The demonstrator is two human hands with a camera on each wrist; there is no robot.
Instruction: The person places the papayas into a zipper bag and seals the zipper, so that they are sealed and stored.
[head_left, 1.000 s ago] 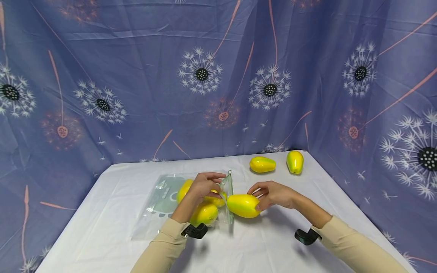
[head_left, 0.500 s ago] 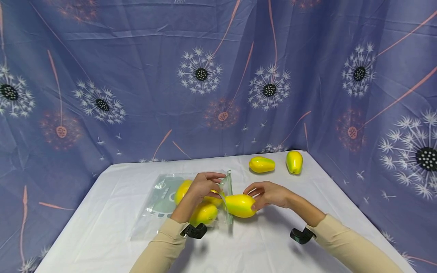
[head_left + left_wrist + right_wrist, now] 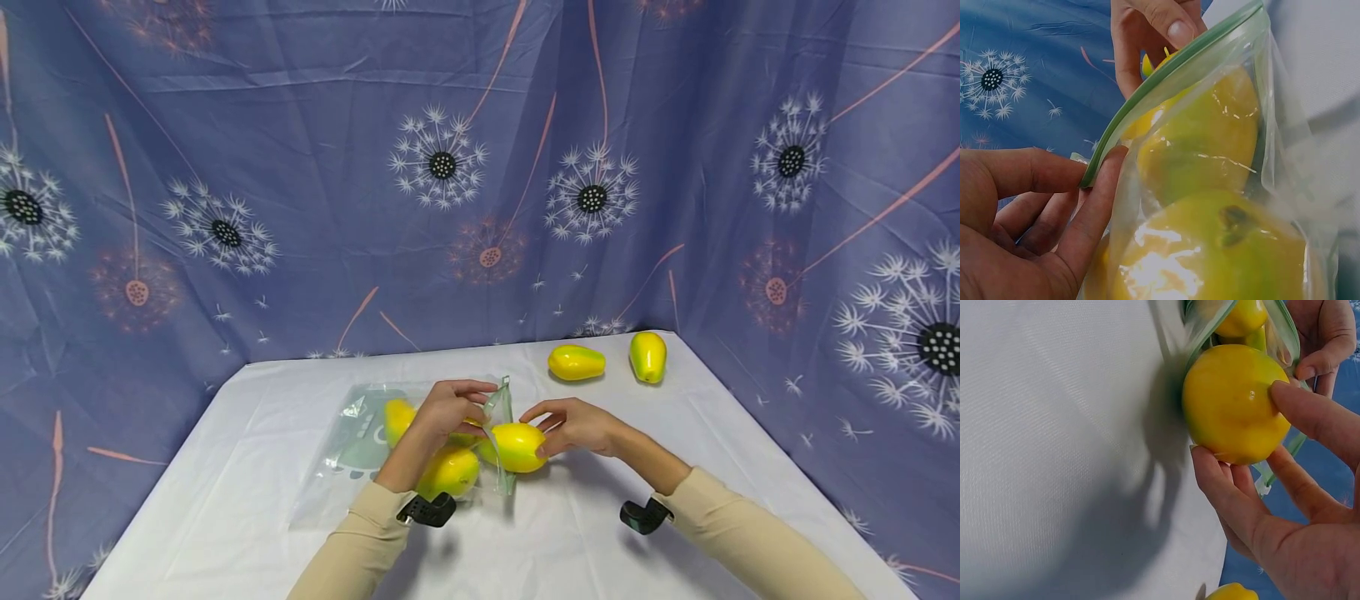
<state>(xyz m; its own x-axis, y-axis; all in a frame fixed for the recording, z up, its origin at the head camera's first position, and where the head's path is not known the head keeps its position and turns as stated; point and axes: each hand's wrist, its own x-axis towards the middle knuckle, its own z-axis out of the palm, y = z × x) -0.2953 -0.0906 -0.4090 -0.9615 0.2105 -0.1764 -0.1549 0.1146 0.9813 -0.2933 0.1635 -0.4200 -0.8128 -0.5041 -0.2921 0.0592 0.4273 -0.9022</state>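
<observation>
My left hand (image 3: 442,414) pinches the green-edged rim of a clear zip bag (image 3: 1112,128) between thumb and finger, and the mouth gapes toward the right. Several yellow-green papayas lie inside, one papaya (image 3: 450,472) nearest the front and another papaya (image 3: 398,418) farther left, partly hidden by my forearm. My right hand (image 3: 585,429) holds one more papaya (image 3: 1235,403) by its rounded end with spread, bent fingers. That fruit lies partly within the bag's mouth; in the left wrist view its inner part shows through the plastic.
Two loose papayas lie at the back right of the white-covered table (image 3: 225,467): one papaya (image 3: 576,363) on its side, the other papaya (image 3: 648,357) near the corner. A blue dandelion-print curtain (image 3: 337,183) hangs behind and beside the table.
My right hand has moved left, pushing the papaya from the bag's opening partly inside. My left hand has stayed at the rim. The two loose papayas have not moved.
</observation>
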